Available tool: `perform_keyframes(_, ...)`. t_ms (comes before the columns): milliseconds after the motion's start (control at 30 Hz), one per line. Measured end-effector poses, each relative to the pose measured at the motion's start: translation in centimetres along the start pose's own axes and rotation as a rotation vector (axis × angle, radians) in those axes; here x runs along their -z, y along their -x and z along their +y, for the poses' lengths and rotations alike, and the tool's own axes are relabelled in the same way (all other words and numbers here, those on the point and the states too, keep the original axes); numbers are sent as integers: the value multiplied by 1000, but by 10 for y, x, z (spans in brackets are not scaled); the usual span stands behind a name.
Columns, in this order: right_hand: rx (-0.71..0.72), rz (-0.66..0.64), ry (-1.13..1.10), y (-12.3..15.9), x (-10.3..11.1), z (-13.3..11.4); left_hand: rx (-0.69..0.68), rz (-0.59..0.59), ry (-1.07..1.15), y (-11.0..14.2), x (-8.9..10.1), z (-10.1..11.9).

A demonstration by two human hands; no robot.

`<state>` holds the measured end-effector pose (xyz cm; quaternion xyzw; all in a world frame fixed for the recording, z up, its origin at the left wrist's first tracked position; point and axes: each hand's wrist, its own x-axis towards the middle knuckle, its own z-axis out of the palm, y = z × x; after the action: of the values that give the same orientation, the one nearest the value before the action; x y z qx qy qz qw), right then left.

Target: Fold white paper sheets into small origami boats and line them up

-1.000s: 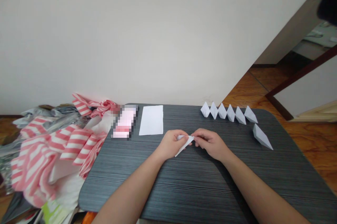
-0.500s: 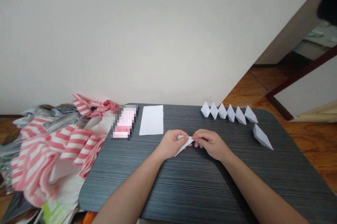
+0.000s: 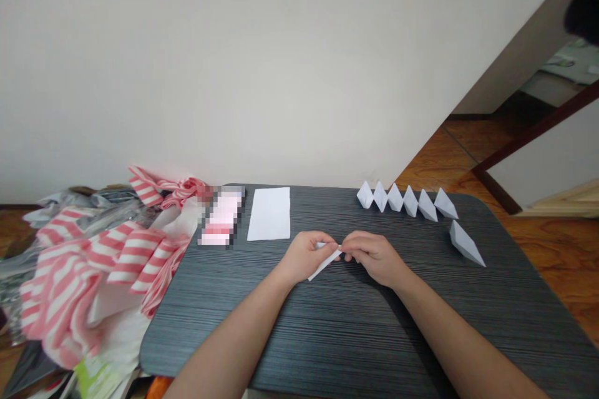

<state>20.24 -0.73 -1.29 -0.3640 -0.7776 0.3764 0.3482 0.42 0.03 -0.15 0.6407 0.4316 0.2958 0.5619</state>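
Note:
A small folded white paper (image 3: 322,266) is held between my two hands, just above the dark table (image 3: 318,336). My left hand (image 3: 306,256) is closed on its body, thumb on top, with part of the paper hidden under the fingers. At the paper's right tip, my right hand (image 3: 372,255) pinches with thumb and forefinger. Beyond my hands to the left lies a flat stack or sheet of white paper (image 3: 269,214). To the right, several folded paper boats (image 3: 395,198) stand in a row, and one larger paper boat (image 3: 466,244) sits nearer me.
A pixelated phone-like object (image 3: 222,216) lies at the table's back left. Red-and-white striped cloth (image 3: 84,274) is heaped beside the left edge. Behind the table rises a pale wall (image 3: 281,68); wooden floor (image 3: 440,152) shows at the right.
The folded paper has tilted slightly in my fingers, so it shows narrower and its lower end sits a little further left. Both hands stay almost in place.

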Motion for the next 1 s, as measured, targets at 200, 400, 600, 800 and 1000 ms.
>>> perform_keyframes(200,-104,-15,-77,2,-2,-2,-22,17,-15,0,-1,-3)
perform_keyframes(400,-340,58,-96,2,-7,1,-19,19,-48,1,-3,-4)
perform_keyframes(600,-351,-54,-26,-1,-6,-6,-45,37,-140,0,-3,-2)
perform_keyframes(800,-342,-64,-6,-2,-5,-10,-57,55,-177,0,-2,0)
perform_keyframes(1000,-331,-38,-35,-2,-8,-9,-45,41,-157,1,-2,2)
